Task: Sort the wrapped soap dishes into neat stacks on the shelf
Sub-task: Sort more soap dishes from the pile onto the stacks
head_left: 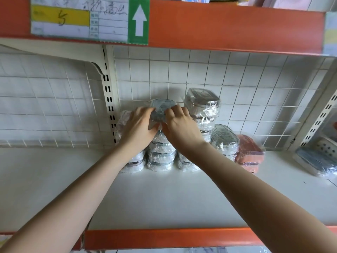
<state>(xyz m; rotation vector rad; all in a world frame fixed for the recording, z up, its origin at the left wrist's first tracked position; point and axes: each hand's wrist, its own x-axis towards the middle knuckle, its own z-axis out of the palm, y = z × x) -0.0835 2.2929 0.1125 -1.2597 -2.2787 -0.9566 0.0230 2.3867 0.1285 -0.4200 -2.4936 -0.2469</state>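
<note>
Both hands on one wrapped grey soap dish [160, 106], at the top of the middle stack [160, 152] on the white shelf [164, 198]. Left hand [138, 128] grips its left end, fingers curled over the top edge, thumb toward the front. Right hand [180, 125] grips the right end the same way. Dish sits tilted a bit toward the camera; can't tell if it is resting on the stack or held just above.

Doing this step well, as I judge it: level the dish, line its edges up with the one directly under the grip, set it flat before letting go. The plastic wrap looks slippery, so press down lightly and release both ends together. Keep the right wrist off the taller stack [202, 110] just right of the grip; it looks easy to knock.

Hard to see: the left stack [133, 163] is mostly behind the left hand and forearm. The stack under the right forearm is largely covered. Further right of the grip, a shorter grey stack [226, 141], then a wrapped orange dish [249, 152]. A packaged item at far right [317, 159] is cut off by the frame. Shelf label [78, 19] above is blurry, handwriting not readable.
</note>
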